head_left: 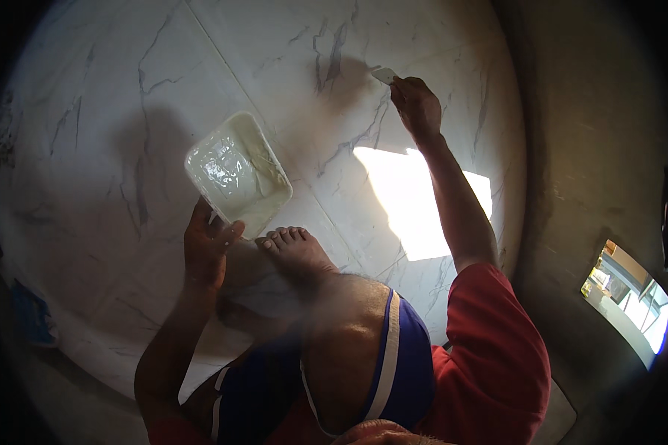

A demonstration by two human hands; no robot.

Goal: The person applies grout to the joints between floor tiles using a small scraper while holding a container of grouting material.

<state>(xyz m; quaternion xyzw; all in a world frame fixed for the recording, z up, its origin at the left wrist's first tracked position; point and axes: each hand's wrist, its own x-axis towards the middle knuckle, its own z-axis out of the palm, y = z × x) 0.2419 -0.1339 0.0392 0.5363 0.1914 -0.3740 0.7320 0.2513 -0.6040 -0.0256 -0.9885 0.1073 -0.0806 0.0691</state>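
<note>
My left hand (209,248) grips the lower rim of a white plastic tub (271,211), with the thumb showing on its near side. The tub is tilted, its mouth turned upward, and wet whitish paste (226,167) coats its inside. Farther off and to the right, my right hand (417,104) is closed on a small flat scraper (383,75). Its pale blade points left, at or just above the marble-patterned tiles (304,96). Whether the blade touches them I cannot tell; its handle is hidden in my fingers.
My bare foot (300,252) rests on the tiles just right of the tub. A tile joint (219,52) runs diagonally. Bright sunlight (416,204) falls beside my right forearm. A grey wall (579,133) with a bright opening (631,297) stands right; a blue object (33,315) lies far left.
</note>
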